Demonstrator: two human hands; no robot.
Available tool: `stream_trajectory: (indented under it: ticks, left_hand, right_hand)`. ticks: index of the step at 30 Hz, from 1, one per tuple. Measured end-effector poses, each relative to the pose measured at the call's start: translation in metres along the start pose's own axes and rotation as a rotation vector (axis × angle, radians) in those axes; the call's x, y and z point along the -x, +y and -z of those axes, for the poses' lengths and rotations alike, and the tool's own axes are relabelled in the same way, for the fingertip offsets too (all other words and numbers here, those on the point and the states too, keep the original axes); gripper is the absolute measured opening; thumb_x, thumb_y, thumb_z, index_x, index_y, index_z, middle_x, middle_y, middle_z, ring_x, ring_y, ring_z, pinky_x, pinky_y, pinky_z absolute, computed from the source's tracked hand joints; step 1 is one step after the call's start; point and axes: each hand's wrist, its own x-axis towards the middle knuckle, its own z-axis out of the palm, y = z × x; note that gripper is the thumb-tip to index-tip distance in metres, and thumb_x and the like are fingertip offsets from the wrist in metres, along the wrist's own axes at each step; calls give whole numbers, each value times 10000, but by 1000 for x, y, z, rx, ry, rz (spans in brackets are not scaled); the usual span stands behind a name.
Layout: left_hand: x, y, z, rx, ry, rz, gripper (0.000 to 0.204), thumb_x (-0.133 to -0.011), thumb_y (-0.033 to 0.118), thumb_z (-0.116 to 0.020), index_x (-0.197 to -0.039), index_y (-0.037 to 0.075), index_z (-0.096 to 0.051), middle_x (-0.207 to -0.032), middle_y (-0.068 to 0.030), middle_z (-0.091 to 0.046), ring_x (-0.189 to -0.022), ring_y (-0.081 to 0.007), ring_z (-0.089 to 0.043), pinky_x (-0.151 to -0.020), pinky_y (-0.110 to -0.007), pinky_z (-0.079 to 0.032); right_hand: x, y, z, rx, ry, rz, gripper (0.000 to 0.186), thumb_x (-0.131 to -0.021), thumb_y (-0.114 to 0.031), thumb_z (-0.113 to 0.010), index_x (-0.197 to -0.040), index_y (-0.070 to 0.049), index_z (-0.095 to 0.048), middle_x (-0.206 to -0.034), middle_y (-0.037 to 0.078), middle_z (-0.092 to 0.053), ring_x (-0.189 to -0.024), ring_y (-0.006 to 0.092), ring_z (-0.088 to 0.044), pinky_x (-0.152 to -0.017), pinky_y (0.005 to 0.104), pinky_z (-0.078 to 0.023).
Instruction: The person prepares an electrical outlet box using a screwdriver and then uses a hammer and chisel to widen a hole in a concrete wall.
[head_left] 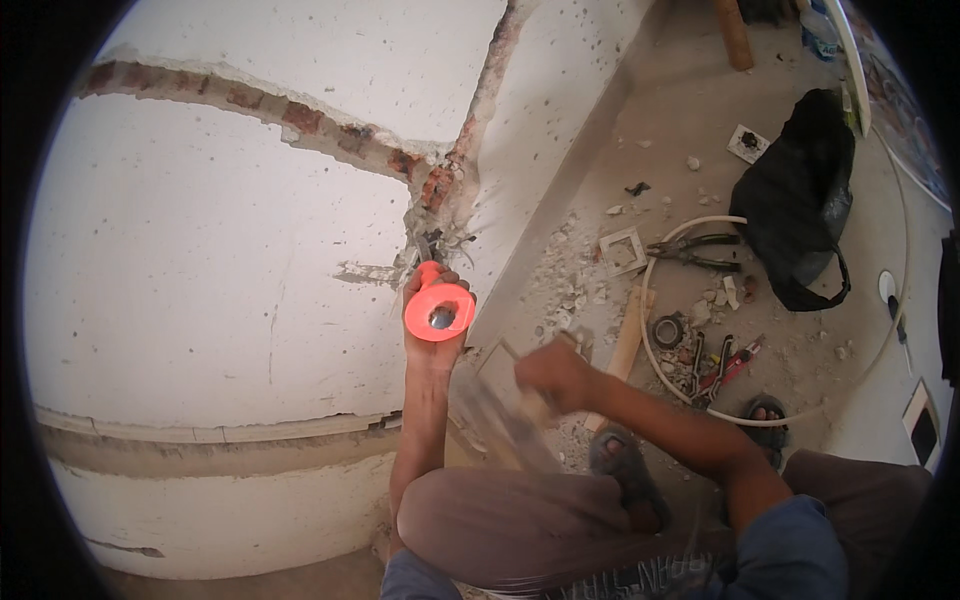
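My left hand [432, 354] is closed around a chisel with a round orange hand guard [420, 312]; the metal striking end shows in the middle of the guard. Its blade points away from me into a rough hole [432, 240] in the white wall [220, 260], where chased grooves meet. To the right, my right hand [556, 376] is a fist around a hammer [500, 415]. Motion smears the hammer, so its exact shape is unclear. It is apart from the chisel, near my knee.
Rubble litters the floor along the wall. Right of my arm lie pliers [695, 250], a tape roll [667, 331], a pale cable [655, 350], a wooden strip [633, 335] and a white square frame [623, 252]. A black bag [800, 190] and screwdriver [901, 330] are farther right.
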Motion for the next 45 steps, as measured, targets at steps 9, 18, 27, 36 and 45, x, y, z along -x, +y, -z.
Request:
stream_trajectory:
  ticks: [9,18,27,36,45]
  left_hand:
    - [-7,8,11,-129,-139,-30,210,-995,281,-499,-984,72,-521,-815,-14,-528,-779,-171,-507,-733,-324,-465]
    - [-7,12,14,-26,-82,34,222,-991,284,-510,-980,63,-522,-818,-19,-516,-800,-172,-509,-740,-308,-475]
    - [32,92,63,-914,141,272,386,-1027,449,-451,-1008,77,-552,-654,-23,-486,-602,-127,-463,-472,-262,-411]
    - [21,27,18,-643,73,83,337,-1031,393,-458,-1022,67,-545,-730,-37,-538,-654,-139,-519,-542,-269,-456]
    - [16,20,16,-1216,119,389,416,-997,434,-530,-1120,41,-585,-894,-35,-620,-764,-111,-594,-629,-261,-501]
  right_hand:
    - [8,17,-13,22,-14,-228,469,-765,-444,-759,-942,-49,-577,-682,159,-590,-656,389,-620,-574,441,-479]
    - [4,10,-8,18,46,-35,519,-822,-554,-676,-892,-52,-565,-643,165,-572,-648,413,-596,-583,469,-459]
    - [21,-11,-3,-53,-117,-455,527,-890,-505,-617,-1009,9,-604,-661,223,-599,-689,415,-635,-625,468,-473]
    - [41,-19,-1,-103,-50,-454,595,-878,-497,-639,-1099,53,-594,-733,253,-625,-736,423,-649,-671,440,-496]
    - [47,-22,-16,-224,37,-380,509,-859,-438,-652,-1026,37,-573,-708,227,-569,-658,389,-598,-616,400,-468]
